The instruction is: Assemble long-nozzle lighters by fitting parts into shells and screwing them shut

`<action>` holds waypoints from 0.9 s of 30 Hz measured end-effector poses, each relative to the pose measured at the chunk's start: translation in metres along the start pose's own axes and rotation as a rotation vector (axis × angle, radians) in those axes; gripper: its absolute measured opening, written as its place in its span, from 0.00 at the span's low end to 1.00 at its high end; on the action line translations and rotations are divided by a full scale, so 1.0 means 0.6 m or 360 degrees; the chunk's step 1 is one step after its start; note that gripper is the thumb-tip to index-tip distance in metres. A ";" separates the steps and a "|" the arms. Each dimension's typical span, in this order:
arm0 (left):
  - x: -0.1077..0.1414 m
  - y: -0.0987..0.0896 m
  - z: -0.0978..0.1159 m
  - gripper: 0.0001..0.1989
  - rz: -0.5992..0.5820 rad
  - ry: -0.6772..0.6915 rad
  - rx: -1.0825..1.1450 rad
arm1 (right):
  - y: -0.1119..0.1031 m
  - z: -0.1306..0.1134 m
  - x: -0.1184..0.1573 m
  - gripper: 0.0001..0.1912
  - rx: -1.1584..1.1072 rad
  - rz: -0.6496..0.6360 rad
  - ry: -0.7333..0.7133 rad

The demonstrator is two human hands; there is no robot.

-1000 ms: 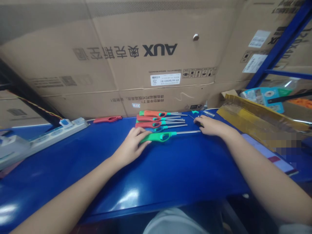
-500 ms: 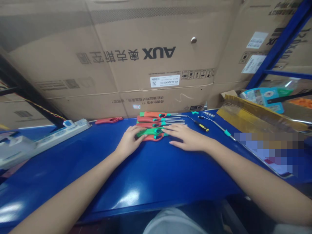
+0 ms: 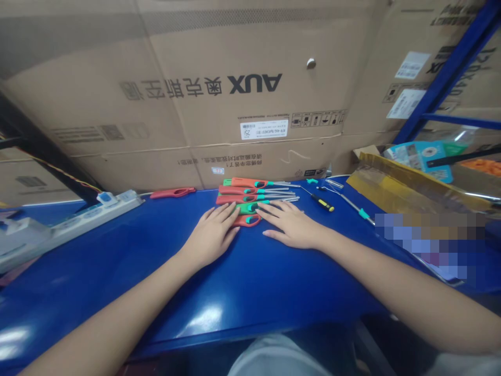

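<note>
Several long-necked lighters with orange, red and green handles lie side by side on the blue table, metal tubes toward the right; the rearmost is an orange lighter [image 3: 246, 183]. My left hand [image 3: 209, 233] rests palm down, fingers spread, over the handle ends of the front ones, a green lighter [image 3: 247, 208] and a red-orange lighter [image 3: 250, 221]. On the other side my right hand [image 3: 291, 224] lies flat with fingers apart, covering the tubes of these two, its fingertips beside their trigger openings. Neither hand is closed around anything.
A red handle shell [image 3: 173, 192] and a white power strip [image 3: 102, 209] are at the left. To the right lie a black-yellow screwdriver [image 3: 323, 202], a metal rod with a teal piece [image 3: 364, 214] and a yellow-taped box [image 3: 391, 180]. Cardboard [image 3: 195, 120] stands behind the blue table [image 3: 235, 287].
My left hand has flattened and opened over the handle ends, where its thumb and fingers were around them. My right hand has shifted slightly left and down.
</note>
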State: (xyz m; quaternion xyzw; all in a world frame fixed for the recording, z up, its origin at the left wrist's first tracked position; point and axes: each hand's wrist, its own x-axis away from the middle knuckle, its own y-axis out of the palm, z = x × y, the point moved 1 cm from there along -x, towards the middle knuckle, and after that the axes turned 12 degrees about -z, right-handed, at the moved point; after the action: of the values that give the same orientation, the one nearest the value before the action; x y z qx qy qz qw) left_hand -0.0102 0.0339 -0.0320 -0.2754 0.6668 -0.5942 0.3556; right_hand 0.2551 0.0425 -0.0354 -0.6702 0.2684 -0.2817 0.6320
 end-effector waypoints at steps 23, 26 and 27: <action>-0.019 0.024 -0.018 0.24 0.0144 0.0046 0.0278 | 0.002 0.032 -0.018 0.21 0.0104 0.0345 0.0136; -0.020 0.024 -0.012 0.25 0.0148 0.0055 0.0267 | 0.006 0.038 -0.020 0.22 0.0089 0.0341 0.0160; -0.020 0.024 -0.010 0.25 0.0143 0.0055 0.0260 | 0.007 0.038 -0.019 0.22 0.0079 0.0351 0.0157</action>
State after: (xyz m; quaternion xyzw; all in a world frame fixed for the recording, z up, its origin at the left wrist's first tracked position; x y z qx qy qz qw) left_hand -0.0074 0.0489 -0.0440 -0.2048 0.6338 -0.6348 0.3917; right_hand 0.2635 0.0666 -0.0409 -0.6061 0.3643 -0.2497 0.6615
